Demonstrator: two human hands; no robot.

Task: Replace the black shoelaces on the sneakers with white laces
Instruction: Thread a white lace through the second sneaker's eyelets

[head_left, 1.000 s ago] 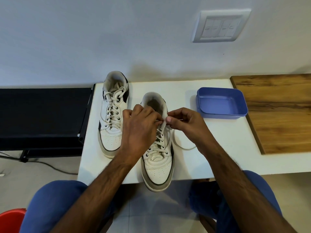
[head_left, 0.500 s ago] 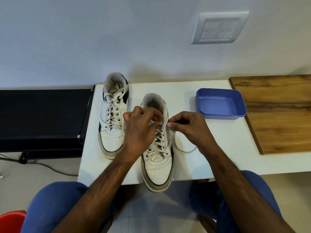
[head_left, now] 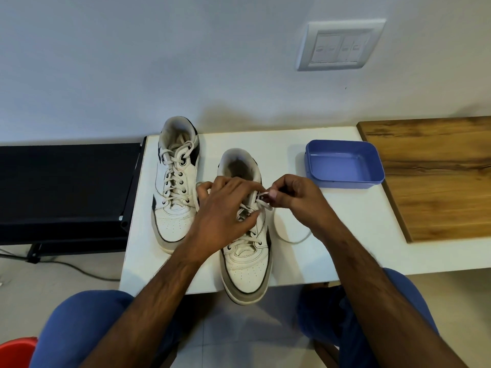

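Two white sneakers with black trim stand on the white table (head_left: 345, 235), toes toward me. The left sneaker (head_left: 174, 197) is laced in white to its top eyelets. The right sneaker (head_left: 245, 261) pokes its toe over the table's front edge and carries a white lace (head_left: 292, 239) whose loose loop trails onto the table at its right. My left hand (head_left: 225, 208) lies over this shoe's upper eyelets with its fingers curled around the lace there. My right hand (head_left: 297, 197) pinches the lace end between thumb and fingertips just right of the shoe's collar.
An empty blue plastic tray (head_left: 344, 166) sits at the back right of the table. A wooden board (head_left: 435, 176) adjoins the table on the right, a black bench (head_left: 66, 187) on the left. My knees in blue trousers are below the table edge; a red object (head_left: 16, 351) is bottom left.
My right hand has shifted a little to the right and now shows the lace end between its fingertips. My left hand has slid lower over the eyelets. The view has tilted slightly.
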